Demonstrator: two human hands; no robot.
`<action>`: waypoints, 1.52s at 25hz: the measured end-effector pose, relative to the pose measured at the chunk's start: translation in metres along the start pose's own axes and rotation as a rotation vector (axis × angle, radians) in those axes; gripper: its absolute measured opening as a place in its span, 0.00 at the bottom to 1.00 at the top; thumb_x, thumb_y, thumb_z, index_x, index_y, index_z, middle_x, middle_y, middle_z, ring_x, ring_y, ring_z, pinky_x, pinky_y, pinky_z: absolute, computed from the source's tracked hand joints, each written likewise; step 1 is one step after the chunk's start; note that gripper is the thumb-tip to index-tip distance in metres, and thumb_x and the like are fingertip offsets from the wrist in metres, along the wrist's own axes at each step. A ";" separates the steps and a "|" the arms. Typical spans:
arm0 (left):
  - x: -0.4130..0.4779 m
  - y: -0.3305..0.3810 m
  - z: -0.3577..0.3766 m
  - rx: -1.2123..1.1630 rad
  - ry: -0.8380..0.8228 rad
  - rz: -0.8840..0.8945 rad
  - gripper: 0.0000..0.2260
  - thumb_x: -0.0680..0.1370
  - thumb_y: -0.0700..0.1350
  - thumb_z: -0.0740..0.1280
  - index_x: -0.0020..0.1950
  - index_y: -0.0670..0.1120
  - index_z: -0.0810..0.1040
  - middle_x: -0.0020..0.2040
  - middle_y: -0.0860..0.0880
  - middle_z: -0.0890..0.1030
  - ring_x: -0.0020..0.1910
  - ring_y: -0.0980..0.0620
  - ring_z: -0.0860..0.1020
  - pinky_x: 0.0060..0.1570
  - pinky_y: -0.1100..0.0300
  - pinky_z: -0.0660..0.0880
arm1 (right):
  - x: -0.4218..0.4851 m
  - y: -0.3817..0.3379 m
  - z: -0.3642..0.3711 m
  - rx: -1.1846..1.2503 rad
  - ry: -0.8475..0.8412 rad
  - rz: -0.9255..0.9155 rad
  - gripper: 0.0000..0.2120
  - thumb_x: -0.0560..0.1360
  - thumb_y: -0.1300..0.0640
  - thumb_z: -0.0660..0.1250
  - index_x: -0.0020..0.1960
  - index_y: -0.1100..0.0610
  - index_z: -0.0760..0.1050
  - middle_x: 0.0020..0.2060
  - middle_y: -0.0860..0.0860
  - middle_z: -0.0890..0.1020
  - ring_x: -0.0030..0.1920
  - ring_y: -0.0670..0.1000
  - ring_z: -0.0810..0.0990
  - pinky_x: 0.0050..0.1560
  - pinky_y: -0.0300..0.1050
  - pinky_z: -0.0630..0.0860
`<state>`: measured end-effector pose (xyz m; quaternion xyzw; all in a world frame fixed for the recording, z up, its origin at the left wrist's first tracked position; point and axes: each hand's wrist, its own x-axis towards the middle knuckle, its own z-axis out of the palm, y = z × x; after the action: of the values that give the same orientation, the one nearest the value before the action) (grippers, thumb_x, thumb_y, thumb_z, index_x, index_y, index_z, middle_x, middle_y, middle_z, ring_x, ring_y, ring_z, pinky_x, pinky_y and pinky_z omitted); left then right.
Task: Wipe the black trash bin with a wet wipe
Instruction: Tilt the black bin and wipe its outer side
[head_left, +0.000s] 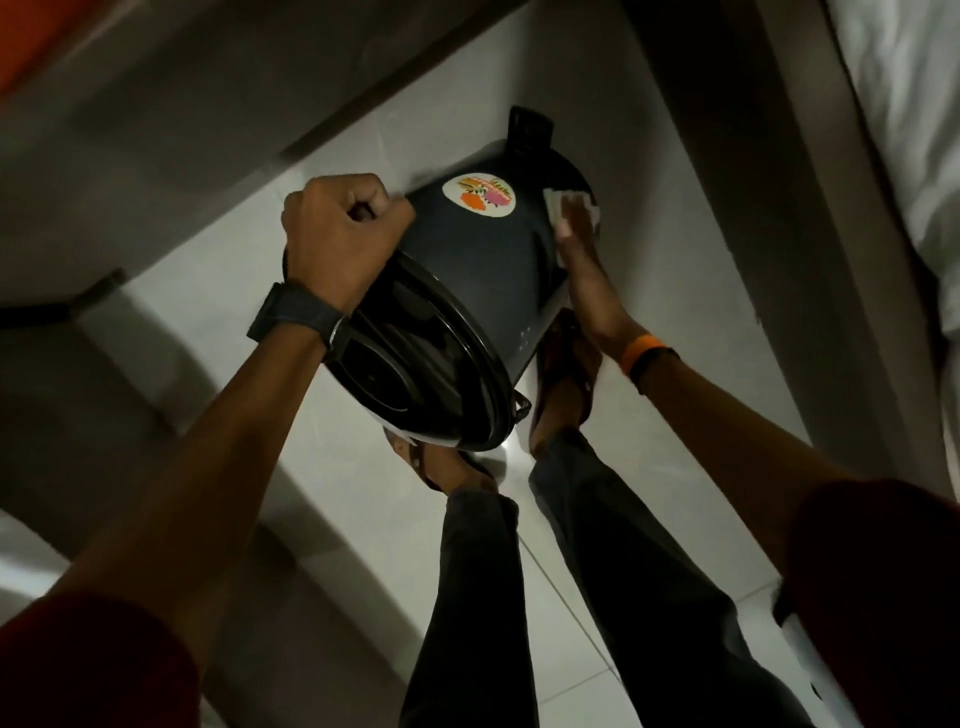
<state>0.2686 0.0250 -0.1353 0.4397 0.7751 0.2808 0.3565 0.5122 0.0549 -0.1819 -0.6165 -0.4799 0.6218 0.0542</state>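
Note:
The black trash bin (467, 275) is tipped off the floor, its lid end toward me and its foot pedal (530, 127) pointing away. A round coloured sticker (480, 195) shows on its side. My left hand (343, 228) is clenched in a fist at the bin's upper left side, apparently gripping it near the rim. My right hand (582, 244) lies flat along the bin's right side, pressing a white wet wipe (558, 205) against the wall near the base.
White floor tiles (649, 270) lie underneath, with my two legs and sandalled feet (563, 384) just below the bin. A dark furniture frame (737, 130) and a white bed sheet (904, 104) run along the right. A low ledge or furniture edge (208, 119) is at the left.

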 end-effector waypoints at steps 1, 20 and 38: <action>0.005 -0.004 -0.003 -0.035 0.030 -0.039 0.14 0.73 0.45 0.66 0.27 0.47 0.72 0.23 0.56 0.73 0.26 0.58 0.69 0.35 0.63 0.70 | -0.018 0.000 0.014 -0.005 -0.061 -0.120 0.30 0.84 0.42 0.47 0.84 0.48 0.46 0.85 0.48 0.44 0.85 0.50 0.42 0.85 0.57 0.44; -0.028 0.041 0.019 0.559 -0.108 0.696 0.17 0.77 0.49 0.65 0.30 0.51 0.65 0.28 0.47 0.77 0.31 0.45 0.76 0.34 0.57 0.68 | -0.003 -0.021 0.012 0.177 -0.127 -0.042 0.26 0.87 0.45 0.45 0.84 0.49 0.50 0.85 0.50 0.51 0.85 0.51 0.48 0.85 0.59 0.47; 0.025 -0.001 -0.021 0.133 -0.136 0.054 0.20 0.75 0.44 0.63 0.30 0.30 0.67 0.30 0.35 0.65 0.30 0.48 0.64 0.33 0.52 0.62 | -0.048 0.018 0.041 0.380 -0.217 -0.080 0.25 0.83 0.36 0.53 0.79 0.40 0.64 0.81 0.44 0.64 0.83 0.48 0.60 0.83 0.57 0.55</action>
<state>0.2425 0.0436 -0.1313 0.5011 0.7539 0.2079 0.3706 0.4995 -0.0077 -0.1688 -0.5053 -0.3812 0.7611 0.1419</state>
